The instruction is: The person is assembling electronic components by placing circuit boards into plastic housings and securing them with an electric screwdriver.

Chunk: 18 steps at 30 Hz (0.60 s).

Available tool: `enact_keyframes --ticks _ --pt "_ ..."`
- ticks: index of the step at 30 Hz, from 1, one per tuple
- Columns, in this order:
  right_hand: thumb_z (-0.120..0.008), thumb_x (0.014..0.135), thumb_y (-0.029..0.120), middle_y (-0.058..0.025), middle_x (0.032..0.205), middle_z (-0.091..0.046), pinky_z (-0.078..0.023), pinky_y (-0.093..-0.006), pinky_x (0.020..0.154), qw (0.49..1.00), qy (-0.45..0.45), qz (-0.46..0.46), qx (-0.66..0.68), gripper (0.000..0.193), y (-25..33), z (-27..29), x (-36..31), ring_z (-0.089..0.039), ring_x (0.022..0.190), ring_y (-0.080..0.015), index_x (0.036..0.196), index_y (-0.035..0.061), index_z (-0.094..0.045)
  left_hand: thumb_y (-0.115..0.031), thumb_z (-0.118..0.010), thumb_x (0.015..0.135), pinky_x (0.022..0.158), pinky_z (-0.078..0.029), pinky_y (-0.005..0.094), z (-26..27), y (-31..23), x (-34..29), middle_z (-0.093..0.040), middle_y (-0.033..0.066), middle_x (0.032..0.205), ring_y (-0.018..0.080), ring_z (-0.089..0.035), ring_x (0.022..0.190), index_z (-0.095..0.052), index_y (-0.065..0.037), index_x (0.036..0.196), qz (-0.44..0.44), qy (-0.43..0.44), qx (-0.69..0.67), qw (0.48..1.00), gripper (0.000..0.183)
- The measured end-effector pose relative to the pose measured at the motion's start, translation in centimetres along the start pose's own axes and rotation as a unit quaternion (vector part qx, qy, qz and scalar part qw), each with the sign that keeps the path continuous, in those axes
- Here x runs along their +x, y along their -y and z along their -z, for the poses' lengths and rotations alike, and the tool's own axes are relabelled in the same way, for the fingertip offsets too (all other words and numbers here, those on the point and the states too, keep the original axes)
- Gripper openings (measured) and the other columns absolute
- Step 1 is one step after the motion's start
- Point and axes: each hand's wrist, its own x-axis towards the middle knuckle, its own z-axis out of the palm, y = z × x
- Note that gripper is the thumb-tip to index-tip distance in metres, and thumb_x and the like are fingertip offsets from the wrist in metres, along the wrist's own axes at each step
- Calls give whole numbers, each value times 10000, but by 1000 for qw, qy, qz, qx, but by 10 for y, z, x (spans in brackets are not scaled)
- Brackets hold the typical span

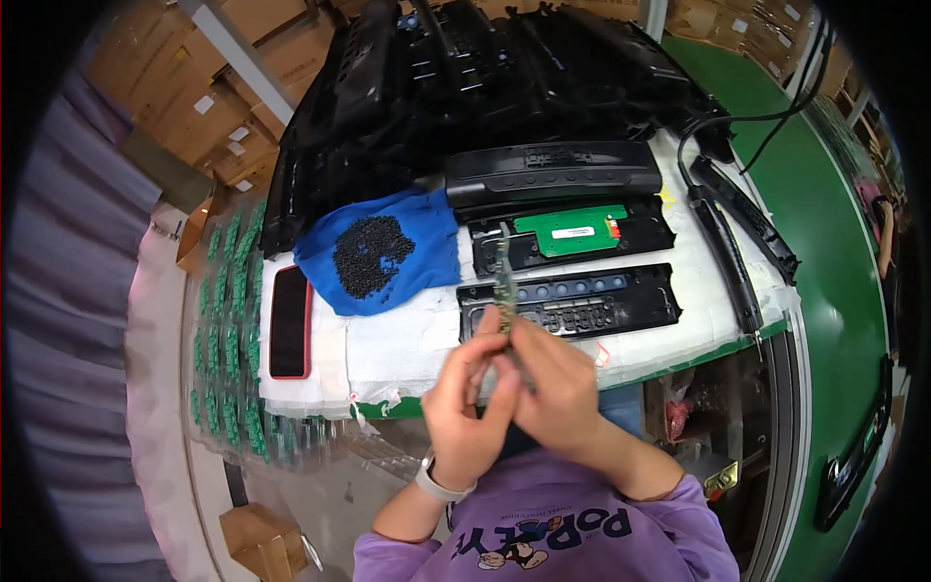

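Note:
My left hand and my right hand meet in front of the table's near edge. Between their closed fingers they hold a thin circuit board, turned edge-on, so its faces hardly show. Just beyond it lies a black plastic housing with a row of bluish round pieces and small keys inside. Behind that, another black housing carries a green circuit board with a white label. A third black housing lies farther back, its outer side up.
A blue cloth bears a heap of small black screws. Left of it is a red-edged phone. Trays of green boards hang beside the table. A corded electric screwdriver lies right, and black housings pile up behind.

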Motion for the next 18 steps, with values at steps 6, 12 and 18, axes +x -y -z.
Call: enact_keyframes --ticks 6,12,18 --pt "-639 780 -26 -98 815 -673 -511 -226 590 944 -44 -248 211 221 -12 48 3 -624 673 -103 999 -54 -631 31 -630 728 709 -490 373 69 -3 45 -626 141 812 301 -604 769 -623 33 826 -333 -20 471 817 99" --pt "-607 786 -74 -75 798 -657 -458 -188 628 950 -102 -228 187 171 -23 92 9 -590 679 -85 954 -71 -632 -71 -707 671 627 -424 342 143 8 76 -574 78 788 259 -539 784 -624 -23 832 -290 13 725 624 188" --pt "-604 804 -24 -103 873 -662 -458 -216 692 962 -98 -231 109 145 -29 105 5 -594 756 -107 939 -65 -639 0 -664 688 639 -433 370 139 -5 100 -556 106 767 282 -535 735 -582 -5 774 -319 -48 619 716 118"
